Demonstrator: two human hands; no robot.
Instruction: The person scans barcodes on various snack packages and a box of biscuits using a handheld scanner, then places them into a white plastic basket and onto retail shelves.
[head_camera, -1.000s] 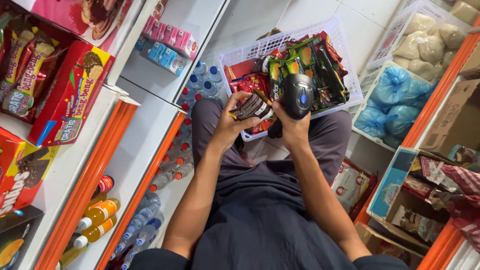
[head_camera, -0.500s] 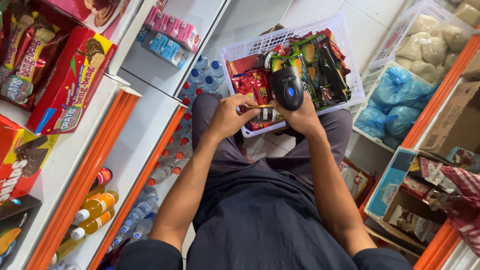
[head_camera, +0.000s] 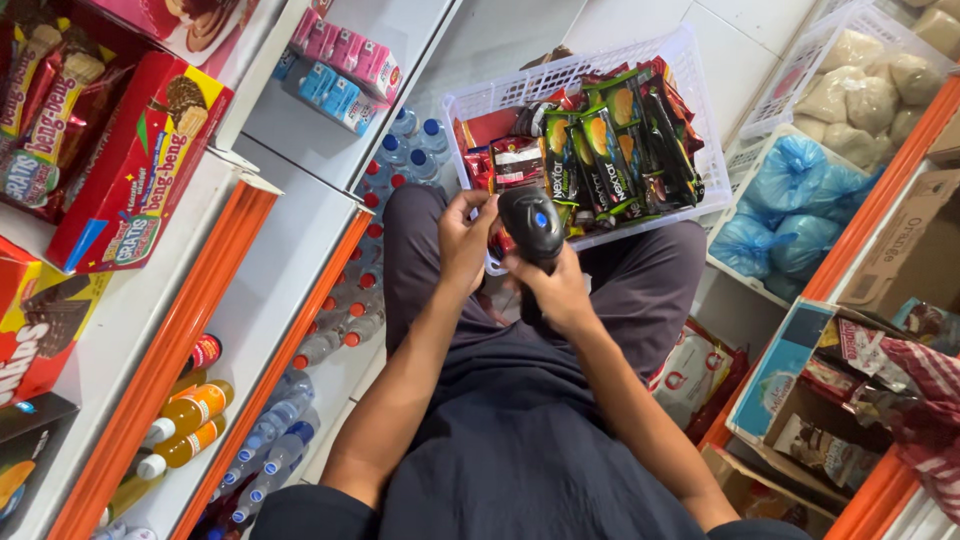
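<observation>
A black handheld scanner (head_camera: 532, 225) with a small blue light points at a white plastic basket (head_camera: 560, 75) resting on my knees. My right hand (head_camera: 558, 288) grips the scanner's handle. My left hand (head_camera: 465, 240) is curled against the scanner's left side, at the basket's near edge. Whether its fingers hold anything is hidden. The basket is full of snack packets, dark green ones (head_camera: 600, 150) upright in the middle and red ones (head_camera: 515, 160) on the left.
White shelves with orange edges stand on the left, holding red snack boxes (head_camera: 135, 165), pink and blue cartons (head_camera: 345, 70) and bottled drinks (head_camera: 190, 415). On the right are blue bags (head_camera: 790, 195), bagged goods in a crate (head_camera: 865, 75) and cardboard boxes (head_camera: 905, 250).
Both hands and the scanner came back from over the basket toward my body. The striped packet my left hand held a second ago is no longer seen in it.
</observation>
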